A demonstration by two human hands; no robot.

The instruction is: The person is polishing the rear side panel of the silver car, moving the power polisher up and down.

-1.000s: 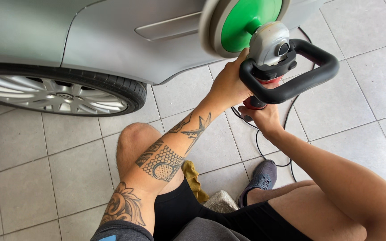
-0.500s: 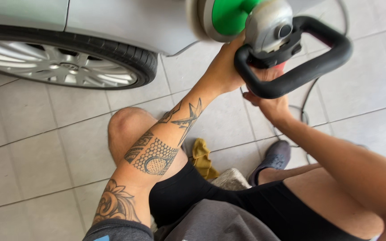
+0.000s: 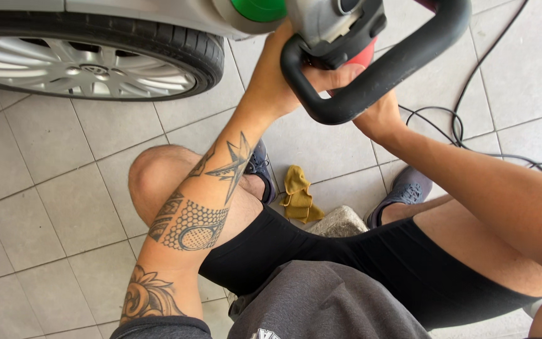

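I hold a grey polishing machine (image 3: 337,22) with a green backing pad (image 3: 260,9) against the lower body of a silver car (image 3: 158,14). My left hand (image 3: 277,81), on a tattooed forearm, grips the near end of the machine's thick black loop handle (image 3: 384,75). My right hand (image 3: 381,116) sits under the machine's red rear part and holds it from below. The pad's face is cut off by the top edge of the view.
A car wheel with a silver alloy rim (image 3: 83,69) and black tyre is at upper left. A yellow cloth (image 3: 297,194) and a grey pad (image 3: 340,221) lie on the tiled floor between my shoes. A black power cable (image 3: 472,100) loops at right.
The view has tilted down and closer: polisher and car shifted up toward the top edge, the wheel moved right. Both hands keep their grip on the machine.
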